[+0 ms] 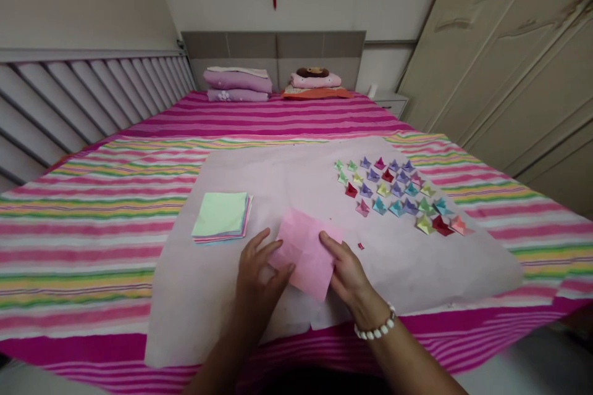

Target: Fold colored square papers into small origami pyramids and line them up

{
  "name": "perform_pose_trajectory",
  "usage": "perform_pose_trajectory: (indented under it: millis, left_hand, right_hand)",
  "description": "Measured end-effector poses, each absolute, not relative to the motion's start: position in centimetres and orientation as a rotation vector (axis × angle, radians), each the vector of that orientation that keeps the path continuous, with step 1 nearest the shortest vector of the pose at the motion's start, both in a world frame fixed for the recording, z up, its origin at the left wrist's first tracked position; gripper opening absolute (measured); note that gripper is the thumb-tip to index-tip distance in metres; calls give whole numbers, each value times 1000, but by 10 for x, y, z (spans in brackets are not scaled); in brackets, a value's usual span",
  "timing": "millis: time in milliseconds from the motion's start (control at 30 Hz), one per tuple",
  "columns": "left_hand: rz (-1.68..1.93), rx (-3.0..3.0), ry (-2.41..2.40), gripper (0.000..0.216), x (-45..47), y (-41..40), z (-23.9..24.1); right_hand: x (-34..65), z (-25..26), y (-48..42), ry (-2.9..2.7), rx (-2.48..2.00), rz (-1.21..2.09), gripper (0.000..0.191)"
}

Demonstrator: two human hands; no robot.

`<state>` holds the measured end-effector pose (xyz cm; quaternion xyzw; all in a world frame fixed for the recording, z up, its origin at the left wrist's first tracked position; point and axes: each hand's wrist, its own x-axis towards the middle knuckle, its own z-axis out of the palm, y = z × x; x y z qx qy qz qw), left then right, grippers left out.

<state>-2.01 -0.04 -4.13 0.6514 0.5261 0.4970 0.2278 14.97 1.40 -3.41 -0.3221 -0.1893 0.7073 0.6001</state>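
Observation:
A square sheet of pink origami paper (306, 253) is held up in front of me, turned corner-down, with faint creases across it. My right hand (347, 268) pinches its right side, thumb on the front and fingers behind. At its left corner is my left hand (262, 271), thumb and fingertips touching the sheet's edge, the other fingers spread. To the left lies a stack of coloured paper squares (221, 216), pale green on top. Several small folded paper boats (396, 190) stand in rows at the right, in green, purple, red, blue, yellow and pink.
A large pale sheet (185, 302) covers the front of the bed over a striped bedspread (83, 241). A tiny red scrap (361, 246) lies right of my hands. Folded bedding (238, 83) sits by the headboard, a railing (102, 92) runs left, and a wardrobe (500, 74) stands right.

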Motion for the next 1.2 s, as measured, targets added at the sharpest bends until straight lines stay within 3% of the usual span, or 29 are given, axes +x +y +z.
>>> perform_pose_trajectory:
  millis: [233,467,633,800,967,1200]
  left_hand:
    - [1138,1294,1188,54,4,-5,-45]
    - [1113,1016,1067,22,1,-2,-39]
    - [1169,790,1024,30,-5,3,-32]
    - [1157,797,995,33,-6,5,-25]
    - [1083,835,951,35,-5,3,-23]
    - [1024,960,977,33,-8,1,-22]
  right_hand:
    - [141,-33,9,-651,-850,1560,26]
    - [142,-29,9,-1041,-1012,1351,24]
    - [150,-33,15,-992,-1098,1134,55]
    - [152,-35,9,-898,-987,1643,36]
    - [148,-32,4,-809,-958,1579,23]
    - [149,-29,6,-801,-961,1560,20]
